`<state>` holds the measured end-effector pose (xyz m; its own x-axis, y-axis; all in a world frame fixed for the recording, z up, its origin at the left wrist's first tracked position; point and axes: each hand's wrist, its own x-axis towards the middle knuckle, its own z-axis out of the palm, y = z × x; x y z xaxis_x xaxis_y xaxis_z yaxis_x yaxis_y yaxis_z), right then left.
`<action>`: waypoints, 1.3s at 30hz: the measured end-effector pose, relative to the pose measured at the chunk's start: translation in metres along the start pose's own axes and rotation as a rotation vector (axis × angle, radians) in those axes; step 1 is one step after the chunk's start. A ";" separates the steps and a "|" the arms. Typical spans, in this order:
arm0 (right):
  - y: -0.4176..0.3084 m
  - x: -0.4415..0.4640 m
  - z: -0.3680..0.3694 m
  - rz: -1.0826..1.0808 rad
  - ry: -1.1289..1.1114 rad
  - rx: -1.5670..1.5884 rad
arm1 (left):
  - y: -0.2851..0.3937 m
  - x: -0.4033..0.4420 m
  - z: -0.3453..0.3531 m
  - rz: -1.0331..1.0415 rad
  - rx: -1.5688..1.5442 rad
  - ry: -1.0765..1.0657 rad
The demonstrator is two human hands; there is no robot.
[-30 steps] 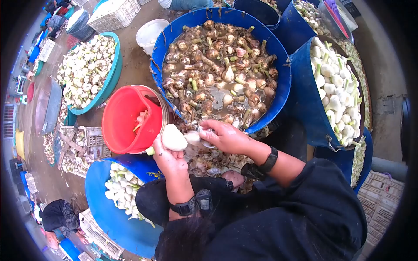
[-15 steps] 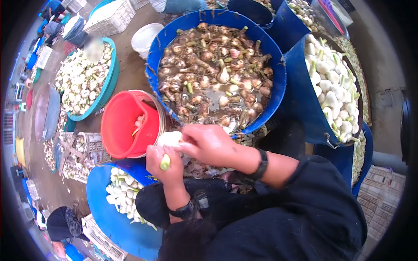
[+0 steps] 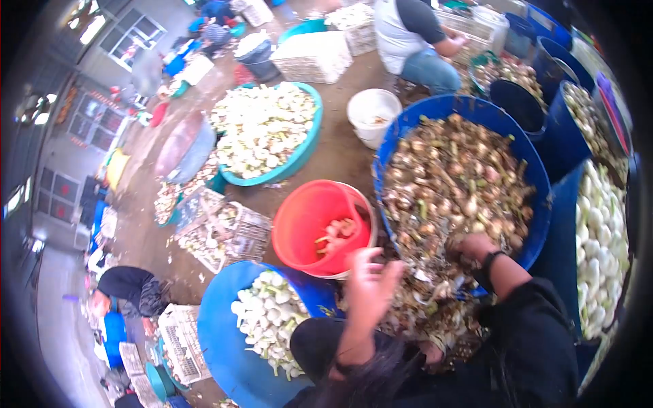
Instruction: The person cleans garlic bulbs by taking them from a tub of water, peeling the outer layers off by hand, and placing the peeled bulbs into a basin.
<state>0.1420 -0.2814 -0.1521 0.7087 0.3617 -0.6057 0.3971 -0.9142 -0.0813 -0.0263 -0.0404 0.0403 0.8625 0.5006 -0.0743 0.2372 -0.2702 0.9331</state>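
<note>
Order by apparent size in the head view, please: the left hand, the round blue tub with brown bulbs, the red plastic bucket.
1. Round blue tub with brown bulbs
2. Red plastic bucket
3. Left hand

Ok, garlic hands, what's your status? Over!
Left hand looks open, empty, near red bucket. Right hand among garlic in blue tub, grip unclear. No obstacle seen.

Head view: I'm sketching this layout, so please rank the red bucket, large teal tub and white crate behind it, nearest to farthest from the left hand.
1. Red bucket: just ahead-left of the left hand.
2. Teal tub: farther out, beyond the red bucket.
3. White crate: farthest, behind the teal tub.
</note>
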 end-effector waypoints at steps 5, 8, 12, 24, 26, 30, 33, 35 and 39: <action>-0.066 -0.101 -0.052 -0.439 0.288 0.618 | -0.056 -0.001 0.071 -0.544 -0.539 -0.393; -0.101 -0.145 -0.073 -0.548 0.402 0.520 | -0.044 -0.005 0.058 -0.502 -0.662 -0.373; -0.108 -0.158 -0.060 -0.494 0.733 0.843 | -0.036 -0.017 0.051 0.001 -0.396 -0.221; -0.111 -0.184 -0.082 -0.370 0.635 0.565 | -0.014 -0.027 0.051 0.648 0.414 -0.125; -0.110 -0.179 -0.078 -0.352 0.643 0.598 | -0.015 -0.026 0.052 0.648 0.405 -0.136; -0.107 -0.174 -0.082 -0.270 0.567 0.817 | -0.015 -0.025 0.053 0.548 0.309 -0.222; -0.087 -0.154 -0.052 -0.112 0.385 0.859 | -0.014 -0.027 0.041 0.136 -0.288 -0.310; -0.077 -0.159 -0.037 -0.144 0.296 0.791 | -0.011 -0.021 0.024 0.095 -0.437 -0.324; -0.096 -0.176 -0.050 -0.250 0.503 0.867 | -0.021 -0.020 0.021 0.306 0.032 -0.149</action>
<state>0.0088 -0.2484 0.0021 0.9047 0.4121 -0.1086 0.1510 -0.5483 -0.8226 -0.0392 -0.0617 0.0153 0.9511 0.2676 0.1543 -0.0304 -0.4162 0.9088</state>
